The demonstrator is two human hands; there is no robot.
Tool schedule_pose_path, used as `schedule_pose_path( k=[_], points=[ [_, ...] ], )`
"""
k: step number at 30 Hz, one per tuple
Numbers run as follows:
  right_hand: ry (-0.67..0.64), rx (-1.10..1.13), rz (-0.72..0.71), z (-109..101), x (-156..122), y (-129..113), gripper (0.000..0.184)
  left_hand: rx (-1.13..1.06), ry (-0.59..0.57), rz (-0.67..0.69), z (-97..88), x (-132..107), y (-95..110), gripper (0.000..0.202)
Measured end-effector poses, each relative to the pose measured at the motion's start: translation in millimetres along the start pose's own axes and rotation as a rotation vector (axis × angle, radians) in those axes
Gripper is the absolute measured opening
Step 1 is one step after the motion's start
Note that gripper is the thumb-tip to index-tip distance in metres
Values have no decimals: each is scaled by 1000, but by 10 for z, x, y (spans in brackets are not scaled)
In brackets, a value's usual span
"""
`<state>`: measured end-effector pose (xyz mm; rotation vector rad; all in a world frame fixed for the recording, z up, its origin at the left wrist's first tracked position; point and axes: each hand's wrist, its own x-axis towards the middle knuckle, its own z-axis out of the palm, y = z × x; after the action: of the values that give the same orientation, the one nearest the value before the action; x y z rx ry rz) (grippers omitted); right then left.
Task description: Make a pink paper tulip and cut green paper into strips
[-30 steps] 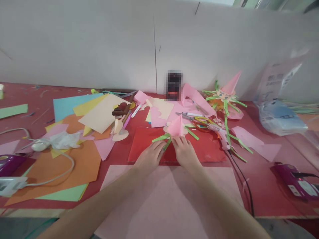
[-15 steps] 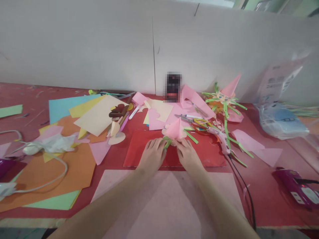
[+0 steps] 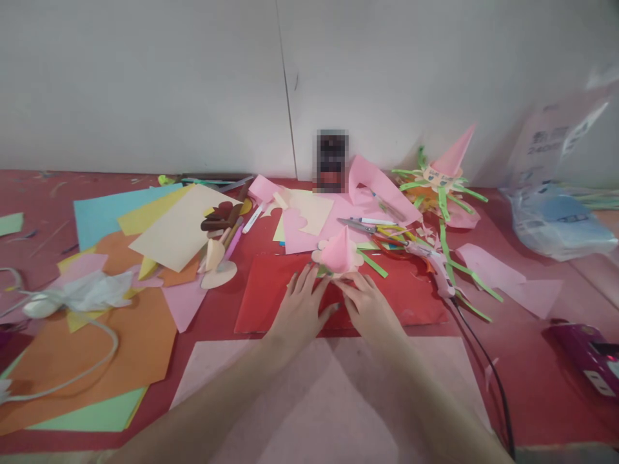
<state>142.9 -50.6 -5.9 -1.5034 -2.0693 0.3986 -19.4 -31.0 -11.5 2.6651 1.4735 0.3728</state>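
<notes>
A pink paper cone point(image 3: 338, 250) stands on a pale scalloped paper base point(image 3: 358, 260), on the red board point(image 3: 271, 290) before me. My left hand point(image 3: 302, 303) is at the near left of the base, fingers stretched forward and thumb apart. Its fingertips are close to a bit of green paper beneath the base; whether they touch is unclear. My right hand point(image 3: 370, 303) holds the base's near edge with its fingertips. A green paper strip point(image 3: 374, 263) sticks out to the right of the cone.
Scissors point(image 3: 363, 227), a pink glue gun point(image 3: 440, 270) with a black cord and a finished-looking cone figure point(image 3: 447, 161) with green strips lie to the right. Coloured paper sheets point(image 3: 159, 232) and a white cable point(image 3: 113, 341) cover the left. A pink mat point(image 3: 329, 386) lies nearest me.
My left hand has loosened from the green paper by the base, its fingers straighter and its thumb drawn away. My right hand stays at the base. The view has shifted slightly.
</notes>
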Motion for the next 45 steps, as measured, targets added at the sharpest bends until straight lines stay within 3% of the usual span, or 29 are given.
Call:
schedule_pose_path(
  k=[6,12,17,19,23,25,28,33,38,45],
  points=[
    [62,128,21,29,6,30,39,-43,2,-23,22,20,-12,43],
    [377,257,162,-145,35,180,30,-128,-3,-56,55,37,-13,45],
    [616,199,312,-351,20,414,26,-289,-13,-108,-70,191,-133,28],
    [664,186,349,-389,11,513,26,-348,58,-116,-211,310,-193,23],
    [772,179,356,-441,-1,642,27,-483,337,-111,-552,583,-198,24],
    [814,179,378,-474,-6,674,27,-496,384,-89,-682,713,-132,24],
    [851,165,452,-522,-15,718,25,-488,343,-49,-766,873,-7,23],
    [850,160,508,-555,-22,785,24,-420,256,-63,-715,1007,95,14],
    [844,229,431,-557,-8,753,25,-389,303,-93,-718,1023,75,14],
    [823,269,409,-513,-24,799,25,-465,404,-92,-858,1015,34,15]
  ],
)
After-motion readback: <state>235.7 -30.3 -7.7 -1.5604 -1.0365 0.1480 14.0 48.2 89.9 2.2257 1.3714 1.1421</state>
